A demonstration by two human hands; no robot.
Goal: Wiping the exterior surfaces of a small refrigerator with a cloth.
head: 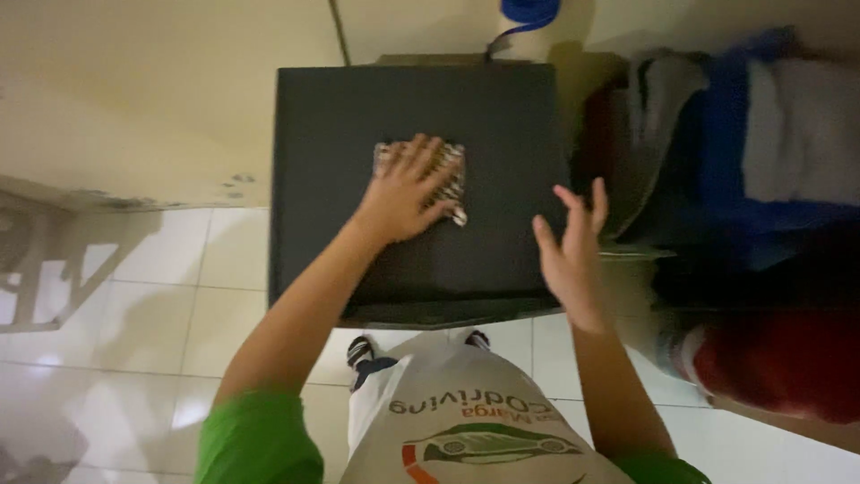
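My left hand [408, 190] presses flat on a small patterned black-and-white cloth [452, 175] that lies on the dark top of a black box-like surface [331, 125]. The fingers are spread over the cloth. My right hand [569, 251] hovers open above the right front edge of the black surface, fingers apart, holding nothing. Both arms wear green sleeves.
A cream wall rises behind the black surface, with a blue-capped white object [527, 22] at the top. A pile of blue, white and grey fabric [743, 143] sits to the right, with a red item [779, 363] below it. White floor tiles [134, 341] lie left.
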